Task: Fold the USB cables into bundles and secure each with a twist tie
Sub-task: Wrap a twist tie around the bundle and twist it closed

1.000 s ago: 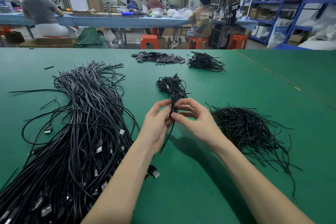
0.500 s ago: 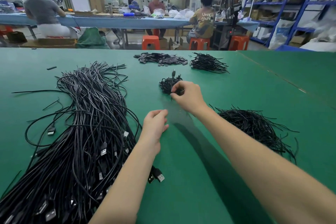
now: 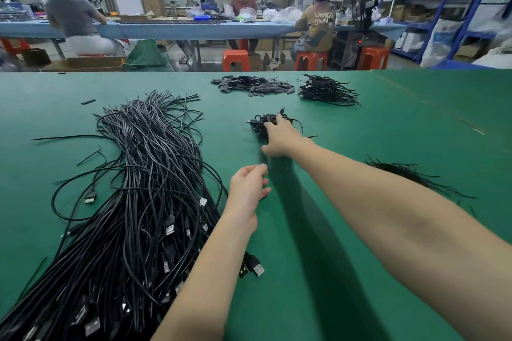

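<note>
1. Right hand (image 3: 279,137) is stretched out toward the middle of the green table (image 3: 360,230), fingers extended and resting on top of the little pile of bundled cables (image 3: 261,122). Looks like flat fingers just touching it, but the fingertips are half buried in the black wire, so I can't really tell if it's gripping anything.
2. Left hand (image 3: 249,187) hovers nearer the front edge, fingers loosely curled, nothing in it.
3. The big heap of loose USB cables (image 3: 138,202) runs from the front left corner up toward the middle of the table, plugs mostly at the near end. Two USB plugs (image 3: 252,267) poke out just beside the left forearm.
4. A pile of twist ties (image 3: 410,174) lies on the right side, partly hidden behind the right forearm.
5. Near the far edge: a flat heap of small black pieces (image 3: 252,85) and, just to the right of it, another bunch of short wires (image 3: 327,90).
6. One stray black piece (image 3: 88,102) lies by itself toward the far left.
</note>
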Tool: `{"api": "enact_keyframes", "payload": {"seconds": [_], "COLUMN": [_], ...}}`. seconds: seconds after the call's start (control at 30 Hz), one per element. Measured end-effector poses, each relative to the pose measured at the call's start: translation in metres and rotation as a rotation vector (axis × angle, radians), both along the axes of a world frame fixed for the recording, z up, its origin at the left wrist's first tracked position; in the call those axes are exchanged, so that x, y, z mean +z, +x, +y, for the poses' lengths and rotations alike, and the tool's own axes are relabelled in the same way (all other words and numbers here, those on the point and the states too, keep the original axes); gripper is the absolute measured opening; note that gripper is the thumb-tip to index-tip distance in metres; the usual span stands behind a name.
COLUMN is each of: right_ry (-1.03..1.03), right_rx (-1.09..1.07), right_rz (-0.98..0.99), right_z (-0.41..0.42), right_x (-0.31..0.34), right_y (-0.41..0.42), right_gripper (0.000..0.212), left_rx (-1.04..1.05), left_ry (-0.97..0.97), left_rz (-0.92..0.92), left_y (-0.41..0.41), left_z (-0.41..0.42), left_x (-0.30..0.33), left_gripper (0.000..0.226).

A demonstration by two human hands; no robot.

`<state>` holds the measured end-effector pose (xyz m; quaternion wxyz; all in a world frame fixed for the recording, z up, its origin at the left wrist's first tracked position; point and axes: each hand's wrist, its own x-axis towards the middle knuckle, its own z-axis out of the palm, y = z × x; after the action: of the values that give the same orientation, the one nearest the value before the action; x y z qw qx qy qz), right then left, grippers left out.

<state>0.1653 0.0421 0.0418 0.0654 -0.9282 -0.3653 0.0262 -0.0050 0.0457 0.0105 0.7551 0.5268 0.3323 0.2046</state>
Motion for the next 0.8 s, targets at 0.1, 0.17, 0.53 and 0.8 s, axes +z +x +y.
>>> {"api": "enact_keyframes", "payload": {"seconds": [0.1, 0.17, 0.53, 0.8], "right_ry": [0.019, 0.048, 0.981, 0.981], "right_rx": [0.022, 0.045, 0.015, -0.047], "right_rz": [-0.067, -0.125, 0.172, 0.262], "right_z": [-0.004, -0.009, -0.076, -0.094], "right_x": [-0.003, -0.005, -0.036, -0.039], "right_y": [-0.009, -0.018, -0.089, -0.101], "right_gripper": [0.071, 0.069, 0.018, 0.011], "left_rx": [-0.002, -0.001, 0.03, -0.13], "left_ry": [0.008, 0.011, 0.042, 0.425], "left_rz": [0.003, 0.0, -0.033, 0.107], "left_y": [0.001, 0.001, 0.0, -0.005], "left_z": [0.0, 0.001, -0.003, -0.002], "left_x": [0.0, -0.001, 0.003, 0.019], "left_gripper": [0.013, 0.011, 0.005, 0.013]}}
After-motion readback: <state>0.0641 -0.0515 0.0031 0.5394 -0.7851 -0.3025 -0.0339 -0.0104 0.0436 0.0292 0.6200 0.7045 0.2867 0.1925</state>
